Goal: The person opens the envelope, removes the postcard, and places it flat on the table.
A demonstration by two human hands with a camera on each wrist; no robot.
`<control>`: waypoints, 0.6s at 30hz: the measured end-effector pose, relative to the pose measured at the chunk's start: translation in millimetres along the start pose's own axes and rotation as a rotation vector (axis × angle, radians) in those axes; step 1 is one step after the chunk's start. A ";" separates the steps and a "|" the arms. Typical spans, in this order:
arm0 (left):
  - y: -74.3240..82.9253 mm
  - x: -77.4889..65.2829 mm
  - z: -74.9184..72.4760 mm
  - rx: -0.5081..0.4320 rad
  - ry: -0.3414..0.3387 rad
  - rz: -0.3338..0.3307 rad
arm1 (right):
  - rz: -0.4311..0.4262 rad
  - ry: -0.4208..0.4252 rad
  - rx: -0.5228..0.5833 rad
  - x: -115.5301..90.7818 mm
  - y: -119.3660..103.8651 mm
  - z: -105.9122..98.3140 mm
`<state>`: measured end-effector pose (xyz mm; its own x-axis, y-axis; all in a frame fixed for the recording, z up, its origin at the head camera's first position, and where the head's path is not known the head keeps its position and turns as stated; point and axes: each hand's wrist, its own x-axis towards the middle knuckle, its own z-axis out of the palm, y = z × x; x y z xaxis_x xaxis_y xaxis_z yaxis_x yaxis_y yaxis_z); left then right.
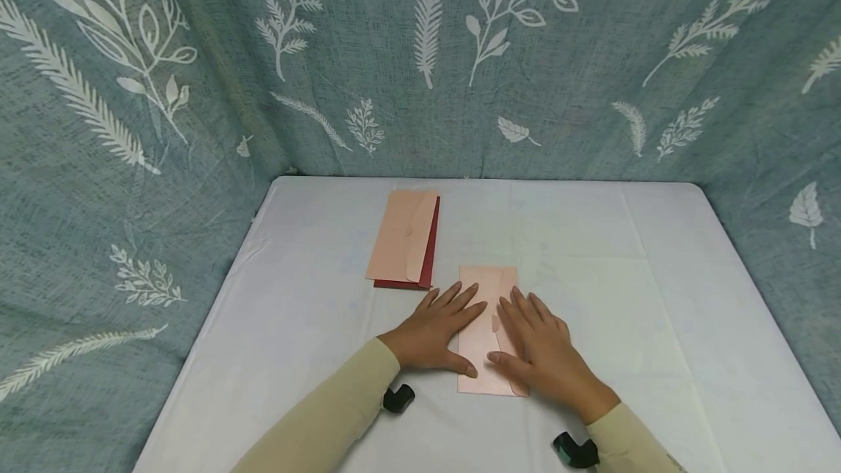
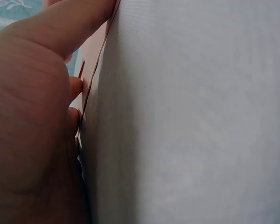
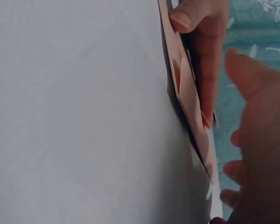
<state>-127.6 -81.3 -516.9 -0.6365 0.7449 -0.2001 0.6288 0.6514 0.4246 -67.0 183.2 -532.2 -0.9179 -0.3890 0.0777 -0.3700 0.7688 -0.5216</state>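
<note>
A pale pink paper envelope [image 1: 476, 339] lies lengthwise on the table, its flap along the right side. In the right wrist view the flap of the envelope [image 3: 190, 100] stands slightly lifted. My left hand [image 1: 430, 334] rests on the envelope's left part with fingers spread; its thumb touches near the lower left. Over the right part is my right hand [image 1: 548, 352], fingers extended. The right wrist view shows this right hand [image 3: 266, 130] a little above the paper, holding nothing. The left wrist view shows mostly the palm of the left hand [image 2: 28, 102].
Farther back and left, another pink envelope [image 1: 397, 236] lies on top of a dark red envelope [image 1: 430, 254]. A white cloth covers the table [image 1: 309, 276]. Green leaf-patterned curtains [image 1: 368, 35] close off the back and both sides.
</note>
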 end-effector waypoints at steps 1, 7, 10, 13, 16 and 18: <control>-0.3 0.3 0.6 0.003 0.000 -0.001 | 0.002 -0.006 -0.001 -0.1 0.4 1.3; -0.5 1.0 1.5 0.009 -0.003 -0.003 | 0.018 -0.043 -0.029 -1.9 1.1 4.9; -0.7 0.7 1.8 0.011 -0.003 -0.004 | 0.012 -0.047 -0.053 -1.9 -0.8 4.9; -1.1 0.8 2.1 0.008 -0.001 -0.004 | -0.006 -0.038 -0.083 -1.7 -2.8 5.1; -1.6 1.0 2.6 0.005 0.001 -0.002 | -0.017 -0.030 -0.099 -2.0 -4.0 5.7; -1.5 1.1 2.6 0.001 0.001 -0.002 | -0.017 -0.029 -0.097 -2.5 -4.2 5.9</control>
<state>-128.1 -81.1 -520.0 -0.6386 0.7431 -0.2000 0.6278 0.6533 0.4232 -62.4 177.9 -535.2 -0.9075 -0.4157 0.0609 -0.3989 0.8069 -0.4356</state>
